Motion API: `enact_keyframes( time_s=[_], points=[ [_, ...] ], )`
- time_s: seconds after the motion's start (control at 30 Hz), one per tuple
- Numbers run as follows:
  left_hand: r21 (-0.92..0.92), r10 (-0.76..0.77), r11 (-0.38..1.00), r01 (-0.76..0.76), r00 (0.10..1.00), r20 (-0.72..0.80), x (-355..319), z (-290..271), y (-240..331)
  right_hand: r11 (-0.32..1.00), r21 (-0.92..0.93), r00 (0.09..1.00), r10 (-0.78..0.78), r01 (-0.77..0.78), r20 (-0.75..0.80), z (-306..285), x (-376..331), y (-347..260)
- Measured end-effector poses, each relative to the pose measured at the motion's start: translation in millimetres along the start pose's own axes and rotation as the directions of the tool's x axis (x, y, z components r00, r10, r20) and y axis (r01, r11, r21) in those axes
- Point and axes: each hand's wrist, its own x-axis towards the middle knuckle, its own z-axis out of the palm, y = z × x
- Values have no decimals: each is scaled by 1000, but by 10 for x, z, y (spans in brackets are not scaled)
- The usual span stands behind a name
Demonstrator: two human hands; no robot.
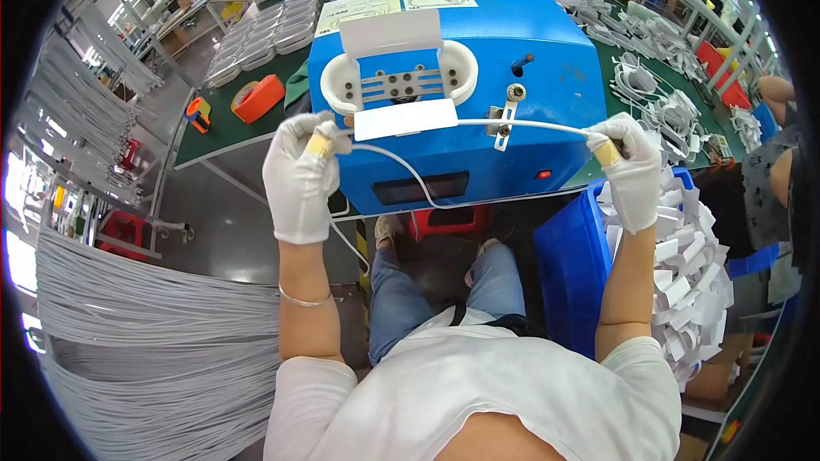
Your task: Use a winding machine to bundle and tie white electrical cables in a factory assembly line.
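A white cable [547, 125] is stretched across the front of a blue bench machine [530, 43]. My left hand [301, 175], in a white glove with yellowish tape on it, pinches the cable at the left. Its loose length [401, 162] curves down below that hand. My right hand [634, 169], gloved and taped likewise, grips the cable at the right. Between them a white rectangular piece [406, 120] lies along the cable, below the machine's white curved holders [459, 71]. The cable also passes a small metal bracket [504, 124]. Whether the piece wraps the cable, I cannot tell.
Long white cables [162, 333] hang in bundles at the left. A blue bin [564, 265] at the right holds many white pieces [683, 290]. Orange tape [259, 100] and plastic trays [265, 34] sit on the green table. Cable coils [666, 111] lie right; people work beyond.
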Motion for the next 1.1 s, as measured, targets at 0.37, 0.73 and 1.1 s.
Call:
enact_keyframes(
  time_s=[0.37, 0.73, 1.1],
  points=[
    [233, 98, 968, -94, 995, -7, 167, 71, -73, 997, -57, 998, 50, -48, 31, -100, 171, 99],
    [327, 216, 926, -190, 975, -47, -17, 16, -246, 978, -198, 996, 79, -69, 44, -152, 895, 589],
    [283, -236, 941, 183, 958, 165, -575, -416, -55, 988, -46, 988, 150, -148, 46, -420, 639, 539]
  ],
)
